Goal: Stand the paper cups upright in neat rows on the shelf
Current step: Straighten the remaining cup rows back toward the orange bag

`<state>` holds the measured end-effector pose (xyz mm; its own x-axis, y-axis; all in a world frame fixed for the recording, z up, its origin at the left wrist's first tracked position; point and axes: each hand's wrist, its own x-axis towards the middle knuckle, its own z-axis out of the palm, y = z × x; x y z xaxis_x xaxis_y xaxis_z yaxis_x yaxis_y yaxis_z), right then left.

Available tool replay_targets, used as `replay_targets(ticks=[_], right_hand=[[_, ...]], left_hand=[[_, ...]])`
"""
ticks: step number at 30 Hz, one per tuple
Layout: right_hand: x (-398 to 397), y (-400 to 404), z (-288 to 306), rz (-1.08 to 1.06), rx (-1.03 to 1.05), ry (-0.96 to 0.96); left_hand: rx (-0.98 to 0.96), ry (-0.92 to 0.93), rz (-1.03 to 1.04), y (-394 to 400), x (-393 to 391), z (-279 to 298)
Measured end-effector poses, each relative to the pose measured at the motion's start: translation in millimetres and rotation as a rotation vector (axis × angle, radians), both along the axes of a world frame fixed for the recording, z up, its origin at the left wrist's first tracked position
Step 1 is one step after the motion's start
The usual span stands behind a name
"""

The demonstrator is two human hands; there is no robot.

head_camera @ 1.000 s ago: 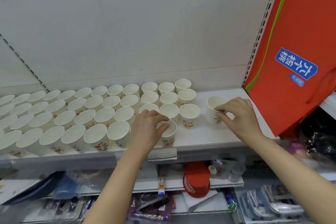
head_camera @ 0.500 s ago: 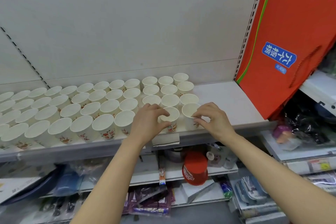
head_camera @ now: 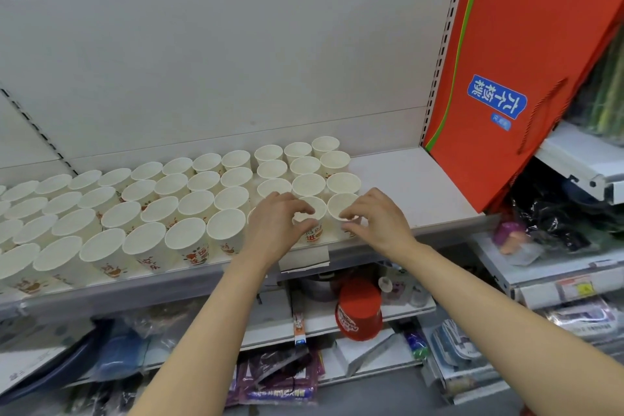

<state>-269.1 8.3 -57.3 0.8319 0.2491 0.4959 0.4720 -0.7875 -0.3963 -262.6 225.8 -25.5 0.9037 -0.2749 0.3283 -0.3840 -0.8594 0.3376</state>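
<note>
**Both hands on the front-row cups**

Left hand curls round one cup in the front row, thumb and fingers pinching its rim from above. Right hand does the same with the end cup just beside it, fingertips on the near rim and thumb low on the wall. Both cups stand upright, mouths up, touching or nearly touching each other at the right end of the front row.

Behind and to the left, the other cups stand upright in rows that run back to the rear panel, red print showing on the nearest ones. They fill the left and middle of the shelf; its right part is bare white board.

An orange bag with a blue label leans at the shelf's right end. A paper tag hangs from the front edge below the left hand. On the lower shelf sits a red cup, upside down, among packaged goods that I can't make out.
</note>
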Motion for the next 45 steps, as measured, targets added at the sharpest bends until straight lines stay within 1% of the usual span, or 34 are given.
replay_targets(ticks=[2,4,5,7,9,12,18,23,29,34,37,39,42,45], right_hand=[[3,-6,3,-0.007,0.093,-0.015],[13,-14,13,-0.055,0.115,-0.054],[21,-20,18,-0.087,0.073,-0.046],[37,-30,28,-0.129,-0.082,0.028],[49,-34,34,-0.119,-0.224,0.114],[60,-35,38,-0.064,-0.342,0.149],[72,-34,39,-0.018,-0.393,0.121],[82,-31,36,0.015,-0.414,0.066],[84,-33,23,0.040,-0.350,-0.033],[85,-35,18,0.039,-0.257,-0.004],[73,-37,14,0.002,-0.076,-0.098],[56,-36,9,0.037,0.022,-0.157],[35,-27,4,0.123,0.040,-0.190],[29,-21,-2,0.133,0.004,-0.214]], left_hand=[[-0.019,-0.023,-0.042,-7,2,5],[0.007,-0.041,-0.086,-15,5,9],[0.036,-0.048,-0.106,-19,7,11],[0.098,-0.043,-0.147,-29,10,14],[0.147,-0.013,-0.180,-38,11,16],[0.226,0.005,-0.204,-48,12,15],[0.271,0.003,-0.198,-51,17,11],[0.215,0.013,-0.203,-54,17,10],[0.208,-0.040,-0.213,-59,20,7],[0.158,-0.061,-0.196,-59,19,3],[0.051,-0.136,-0.117,-44,11,1],[0.017,-0.189,-0.026,-26,3,0],[0.039,-0.185,0.073,-4,-5,-6],[0.078,-0.117,0.083,-2,-5,-11]])
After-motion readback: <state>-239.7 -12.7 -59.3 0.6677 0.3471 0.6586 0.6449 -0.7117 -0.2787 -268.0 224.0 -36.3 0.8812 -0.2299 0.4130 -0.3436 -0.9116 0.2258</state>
